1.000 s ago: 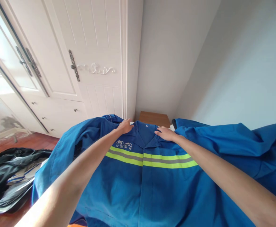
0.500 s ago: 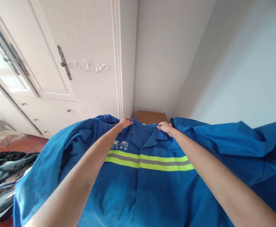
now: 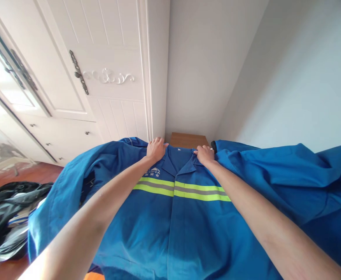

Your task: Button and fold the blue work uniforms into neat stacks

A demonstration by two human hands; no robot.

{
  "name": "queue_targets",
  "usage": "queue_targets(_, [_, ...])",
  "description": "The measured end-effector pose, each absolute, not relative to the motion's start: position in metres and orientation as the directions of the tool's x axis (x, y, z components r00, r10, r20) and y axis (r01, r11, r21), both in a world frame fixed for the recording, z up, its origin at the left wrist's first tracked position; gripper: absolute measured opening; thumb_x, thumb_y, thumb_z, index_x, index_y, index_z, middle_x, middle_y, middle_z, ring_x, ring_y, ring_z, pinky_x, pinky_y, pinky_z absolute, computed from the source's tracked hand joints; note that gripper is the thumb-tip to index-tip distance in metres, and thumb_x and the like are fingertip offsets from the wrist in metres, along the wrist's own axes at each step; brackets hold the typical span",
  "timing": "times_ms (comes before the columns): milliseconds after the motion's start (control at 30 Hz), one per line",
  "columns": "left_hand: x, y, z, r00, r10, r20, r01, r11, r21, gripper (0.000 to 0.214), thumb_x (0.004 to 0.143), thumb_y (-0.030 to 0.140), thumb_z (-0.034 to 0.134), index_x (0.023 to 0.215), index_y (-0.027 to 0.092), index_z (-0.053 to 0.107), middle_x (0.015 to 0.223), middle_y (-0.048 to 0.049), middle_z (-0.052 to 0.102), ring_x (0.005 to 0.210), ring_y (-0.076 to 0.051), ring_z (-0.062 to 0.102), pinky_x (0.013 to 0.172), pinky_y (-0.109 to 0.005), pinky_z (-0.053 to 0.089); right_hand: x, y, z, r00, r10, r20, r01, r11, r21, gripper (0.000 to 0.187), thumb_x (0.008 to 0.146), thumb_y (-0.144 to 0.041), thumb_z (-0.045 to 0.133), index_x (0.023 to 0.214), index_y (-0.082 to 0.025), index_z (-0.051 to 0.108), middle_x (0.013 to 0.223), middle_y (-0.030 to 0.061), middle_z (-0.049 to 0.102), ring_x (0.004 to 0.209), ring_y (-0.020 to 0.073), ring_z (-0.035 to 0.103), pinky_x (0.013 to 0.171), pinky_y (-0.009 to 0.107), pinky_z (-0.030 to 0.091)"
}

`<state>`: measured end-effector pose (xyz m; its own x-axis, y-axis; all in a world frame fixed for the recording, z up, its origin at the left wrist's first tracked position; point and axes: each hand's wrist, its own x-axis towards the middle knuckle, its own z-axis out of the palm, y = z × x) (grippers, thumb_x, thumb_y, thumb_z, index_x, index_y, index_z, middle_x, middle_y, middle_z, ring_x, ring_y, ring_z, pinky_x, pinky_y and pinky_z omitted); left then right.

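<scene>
A blue work jacket lies spread out front side up, with a yellow and grey reflective band across the chest and white lettering beside the collar. My left hand grips the jacket at the left side of its collar, fingers bent over the far edge. On the collar's other side, my right hand pinches the cloth between thumb and fingers. The sleeves stretch out to both sides in loose folds. What the jacket rests on is mostly hidden beneath it.
Beyond the jacket stands a white wardrobe with dark metal handles. A brown wooden piece shows behind the collar, near the wall. Black bags lie on the reddish floor at left. An orange patch peeks out below.
Both hands still hold the collar, my left with its fingers now further over the edge. The jacket's chest band has shifted slightly away from me, and an orange patch has appeared at the bottom.
</scene>
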<state>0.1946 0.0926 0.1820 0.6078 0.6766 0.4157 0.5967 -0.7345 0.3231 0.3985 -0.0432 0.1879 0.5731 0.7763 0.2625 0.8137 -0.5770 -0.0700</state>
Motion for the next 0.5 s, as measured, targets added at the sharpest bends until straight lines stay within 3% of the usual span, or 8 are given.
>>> queue_targets(133, [0.169,0.068,0.190,0.773,0.445,0.451,0.422,-0.893,0.157,0.059,0.100,0.053,0.023,0.139,0.016,0.046,0.154,-0.0128,0.037,0.142,-0.027,0.031,0.113,-0.039,0.027,0.362,-0.053,0.196,0.410,0.847,0.339,0.896,-0.443,0.024,0.029,0.097,-0.023,0.043,0.118,-0.013,0.060,0.126,0.0216,0.058,0.121,0.0328,0.049,0.101,0.048,0.036])
queue_targets(267, [0.142,0.054,0.178,0.866,0.379,0.326,0.361,-0.925,0.115,0.079,0.096,0.064,0.020,0.148,0.006,0.033,0.159,-0.0177,0.023,0.149,-0.028,0.011,0.119,-0.042,0.012,0.307,-0.075,0.197,0.046,0.904,0.424,0.986,-0.109,0.125,0.046,0.100,-0.035,0.039,0.137,-0.009,0.048,0.144,0.0193,0.046,0.133,0.0295,0.041,0.110,0.042,0.032])
queue_targets(367, [0.131,0.052,0.162,0.900,0.398,0.177,0.371,-0.913,0.167,0.085,0.093,0.069,0.023,0.152,0.008,0.027,0.160,-0.0166,0.019,0.150,-0.030,0.008,0.119,-0.049,0.007,0.283,-0.098,0.185,-0.057,0.949,0.311,0.994,0.027,0.103,0.059,0.101,-0.045,0.030,0.145,-0.008,0.041,0.153,0.0173,0.037,0.142,0.0276,0.032,0.117,0.042,0.025])
queue_targets(500, [0.129,0.052,0.146,0.891,0.437,0.120,0.400,-0.883,0.247,0.080,0.093,0.067,0.022,0.153,0.015,0.026,0.160,-0.0129,0.020,0.149,-0.029,0.014,0.119,-0.051,0.007,0.290,-0.116,0.166,0.055,0.995,0.078,0.997,-0.051,-0.051,0.078,0.097,-0.062,0.020,0.151,-0.007,0.031,0.158,0.0164,0.026,0.147,0.0274,0.022,0.120,0.046,0.019])
